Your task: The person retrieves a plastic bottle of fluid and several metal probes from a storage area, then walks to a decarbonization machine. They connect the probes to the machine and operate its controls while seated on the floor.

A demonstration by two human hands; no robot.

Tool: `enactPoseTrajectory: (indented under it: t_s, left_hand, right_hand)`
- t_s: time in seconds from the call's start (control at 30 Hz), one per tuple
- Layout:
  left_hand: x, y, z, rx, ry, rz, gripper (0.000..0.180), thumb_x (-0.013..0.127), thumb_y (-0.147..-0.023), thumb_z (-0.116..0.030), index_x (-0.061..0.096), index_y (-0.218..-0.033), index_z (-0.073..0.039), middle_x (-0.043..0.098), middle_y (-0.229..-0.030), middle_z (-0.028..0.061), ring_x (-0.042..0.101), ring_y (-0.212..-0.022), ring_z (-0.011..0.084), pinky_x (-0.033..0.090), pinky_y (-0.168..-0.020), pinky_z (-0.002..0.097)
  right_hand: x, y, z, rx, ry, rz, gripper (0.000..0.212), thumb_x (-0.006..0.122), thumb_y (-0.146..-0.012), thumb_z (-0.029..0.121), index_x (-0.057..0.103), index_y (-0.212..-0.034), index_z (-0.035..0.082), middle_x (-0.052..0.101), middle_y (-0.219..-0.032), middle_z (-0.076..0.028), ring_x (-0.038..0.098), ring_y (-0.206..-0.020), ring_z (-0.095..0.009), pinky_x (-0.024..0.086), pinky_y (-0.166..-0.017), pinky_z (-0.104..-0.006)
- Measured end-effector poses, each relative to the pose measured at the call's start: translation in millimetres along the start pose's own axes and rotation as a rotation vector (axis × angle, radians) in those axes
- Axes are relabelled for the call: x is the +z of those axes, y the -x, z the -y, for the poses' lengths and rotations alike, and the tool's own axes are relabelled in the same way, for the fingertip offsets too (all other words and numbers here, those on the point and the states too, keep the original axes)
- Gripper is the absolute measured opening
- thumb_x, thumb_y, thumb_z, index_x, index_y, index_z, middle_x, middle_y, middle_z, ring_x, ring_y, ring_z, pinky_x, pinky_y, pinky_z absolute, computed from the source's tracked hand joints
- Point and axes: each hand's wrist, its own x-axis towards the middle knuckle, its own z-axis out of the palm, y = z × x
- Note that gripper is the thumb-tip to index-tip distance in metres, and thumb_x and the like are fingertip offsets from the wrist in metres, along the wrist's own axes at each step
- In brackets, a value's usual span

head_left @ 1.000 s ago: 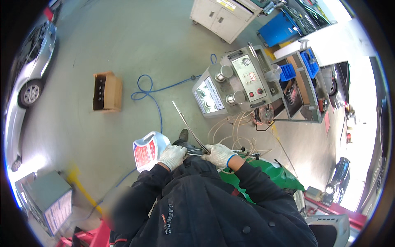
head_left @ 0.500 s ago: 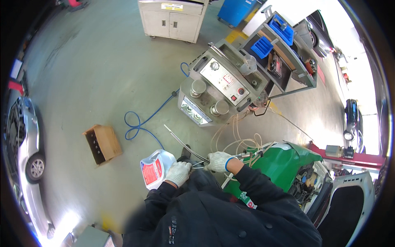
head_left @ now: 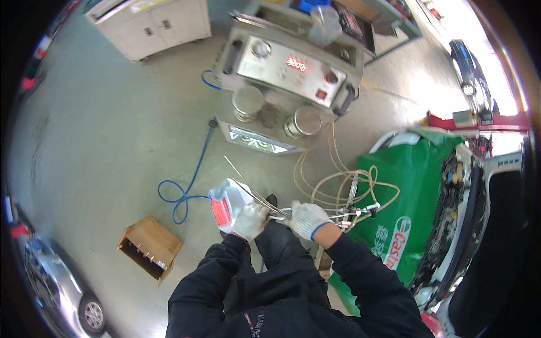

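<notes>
Both gloved hands curled closed: right (head_left: 310, 220) around the thin tubes (head_left: 260, 198), left (head_left: 251, 221) seemingly pinching them too, grip partly hidden. Tubes bridge the gap, long axis forward-left, free tip nearer left hand. White jug (head_left: 230, 204) by left glove, contact unclear. Green cover (head_left: 420, 169) off right, control-panel machine (head_left: 293, 70) ahead

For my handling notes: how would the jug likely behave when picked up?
The jug would probably hold its shape, as its moulded walls look firm. Its smooth surface could slip a little. Given its bulky body, it may feel heavy if full, but the fill level doesn't show.
</notes>
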Motion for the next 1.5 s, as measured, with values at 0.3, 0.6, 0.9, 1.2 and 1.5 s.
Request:
enactPoseTrajectory:
  t_s: [0.3,0.6,0.9,1.2,1.5]
  left_hand:
    - [165,-35,160,0.088,-0.021,-0.063,0.017,0.078,-0.091,-0.018,0.068,-0.101,-0.009,0.071,-0.093,0.012,0.071,-0.089,0.0368,0.055,-0.084,0.0485]
    - [322,-60,293,-0.026,0.008,-0.212,0.035,0.071,-0.099,-0.02,0.068,-0.129,-0.003,0.071,-0.118,0.0236,0.069,-0.111,0.044,0.055,-0.097,0.0523]
    - [407,-85,390,0.251,-0.06,-0.35,0.022,0.072,-0.094,-0.03,0.071,-0.106,-0.011,0.074,-0.092,0.0171,0.073,-0.081,0.0404,0.056,-0.074,0.0515]
    - [342,-78,322,0.119,0.088,-0.304,0.014,0.069,-0.095,-0.014,0.066,-0.108,-0.008,0.069,-0.093,0.0198,0.07,-0.09,0.0439,0.055,-0.08,0.0524]
    - [344,-80,320,0.11,0.116,-0.331,0.012,0.066,-0.102,-0.019,0.067,-0.108,-0.008,0.069,-0.089,0.0217,0.07,-0.085,0.0461,0.055,-0.076,0.0538]
  right_hand:
    - [124,-170,-41,0.12,-0.116,-0.068,0.021,0.068,-0.095,0.021,0.079,-0.101,0.003,0.08,-0.101,-0.024,0.08,-0.096,-0.044,0.063,-0.083,-0.0522]
    - [201,-293,-51,0.112,-0.002,-0.044,0.026,0.069,-0.099,0.023,0.085,-0.113,0.009,0.084,-0.111,-0.014,0.082,-0.104,-0.035,0.064,-0.085,-0.0493]
    - [263,-317,-24,0.19,-0.062,-0.243,0.028,0.073,-0.096,0.026,0.085,-0.114,0.008,0.084,-0.11,-0.016,0.081,-0.104,-0.036,0.064,-0.089,-0.0487]
    - [226,-210,-76,-0.105,-1.232,-0.442,0.035,0.052,-0.111,0.009,0.071,-0.141,0.007,0.079,-0.11,-0.007,0.075,-0.1,-0.016,0.06,-0.091,-0.034]
    - [202,-138,-111,-0.004,-1.602,-0.967,0.08,0.06,-0.099,0.081,0.061,-0.12,0.004,0.046,-0.071,0.002,0.037,-0.052,-0.009,0.031,-0.048,-0.0298]
